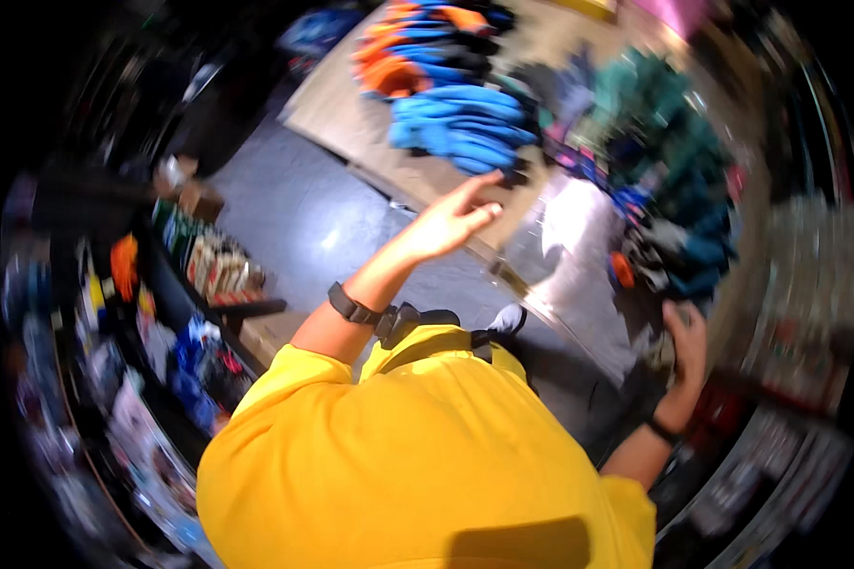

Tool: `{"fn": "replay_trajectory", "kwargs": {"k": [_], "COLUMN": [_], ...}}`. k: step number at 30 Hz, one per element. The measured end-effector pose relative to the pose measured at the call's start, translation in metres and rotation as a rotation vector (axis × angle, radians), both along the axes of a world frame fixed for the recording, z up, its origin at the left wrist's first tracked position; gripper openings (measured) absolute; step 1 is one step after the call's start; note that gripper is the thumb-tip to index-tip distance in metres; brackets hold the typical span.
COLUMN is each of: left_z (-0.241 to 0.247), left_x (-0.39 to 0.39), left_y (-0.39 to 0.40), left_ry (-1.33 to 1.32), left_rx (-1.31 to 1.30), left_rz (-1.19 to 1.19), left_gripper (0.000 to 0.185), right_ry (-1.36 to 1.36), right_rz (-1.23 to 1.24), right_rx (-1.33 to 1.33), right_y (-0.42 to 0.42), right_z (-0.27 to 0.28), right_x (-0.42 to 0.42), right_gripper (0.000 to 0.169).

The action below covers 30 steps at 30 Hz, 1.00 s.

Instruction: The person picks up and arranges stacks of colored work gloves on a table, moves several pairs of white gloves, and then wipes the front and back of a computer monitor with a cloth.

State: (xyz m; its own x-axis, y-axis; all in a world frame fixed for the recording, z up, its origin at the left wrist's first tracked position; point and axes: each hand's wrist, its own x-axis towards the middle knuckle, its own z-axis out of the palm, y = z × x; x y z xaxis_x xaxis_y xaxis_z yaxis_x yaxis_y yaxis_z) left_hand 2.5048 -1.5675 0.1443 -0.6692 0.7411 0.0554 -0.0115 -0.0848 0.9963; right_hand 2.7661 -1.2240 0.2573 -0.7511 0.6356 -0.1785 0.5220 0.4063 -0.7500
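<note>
My left hand [452, 222] reaches over the near edge of the table [327, 117] with its fingers apart and nothing in them. The fingertips are at the lower edge of a stack of light blue gloves [462, 128]; touching cannot be told. Behind it lies a row of orange, blue and black gloves [406, 53]. My right hand [687, 341] is beside the table's right part, fingers bent, blurred. Nearest to it is a blurred heap of green and teal gloves [651, 107]. A clear plastic bag [576, 213] lies between the hands.
Shelves with packaged goods [164, 455] run along my left, with cardboard boxes [267, 334] at their foot. Stacked clear packages [800, 284] stand at the right. Grey floor [299, 213] shows between the shelf and table. A pink object [672, 14] is at the far edge.
</note>
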Motion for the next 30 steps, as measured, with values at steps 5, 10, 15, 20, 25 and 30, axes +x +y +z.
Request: {"fn": "replay_trajectory", "kwargs": {"k": [5,10,15,20,25,30], "left_z": [-0.076,-0.156,-0.153,-0.173,-0.328,-0.372], "left_x": [0.004,0.008,0.013,-0.002,-0.029,-0.002], "left_y": [-0.099,-0.147,-0.273,-0.338,-0.399,-0.485], "left_ry": [0.089,-0.047,0.013,-0.234,-0.539,-0.721], "left_rx": [-0.104,-0.152,-0.071,0.132,-0.081,-0.243], "left_rz": [0.141,0.408,0.362,0.606,1.153,2.012], "left_gripper": [0.047,0.050,0.069,0.041,0.030,0.035], "right_ry": [0.163,0.165,0.120,0.187,-0.029,-0.267], "right_rz": [0.380,0.752,1.206,1.768,2.071,2.158], "right_rx": [0.102,0.003,-0.198,0.053,0.279,0.412], "right_y": [-0.079,-0.209,-0.412,-0.540,-0.588,-0.656], "right_z": [-0.054,-0.128,-0.155,-0.172,-0.229,-0.240], "right_x": [-0.049,-0.185,-0.284,-0.353,-0.446,-0.560], "right_gripper": [0.012,0.017,0.022,0.019,0.024,0.030]}}
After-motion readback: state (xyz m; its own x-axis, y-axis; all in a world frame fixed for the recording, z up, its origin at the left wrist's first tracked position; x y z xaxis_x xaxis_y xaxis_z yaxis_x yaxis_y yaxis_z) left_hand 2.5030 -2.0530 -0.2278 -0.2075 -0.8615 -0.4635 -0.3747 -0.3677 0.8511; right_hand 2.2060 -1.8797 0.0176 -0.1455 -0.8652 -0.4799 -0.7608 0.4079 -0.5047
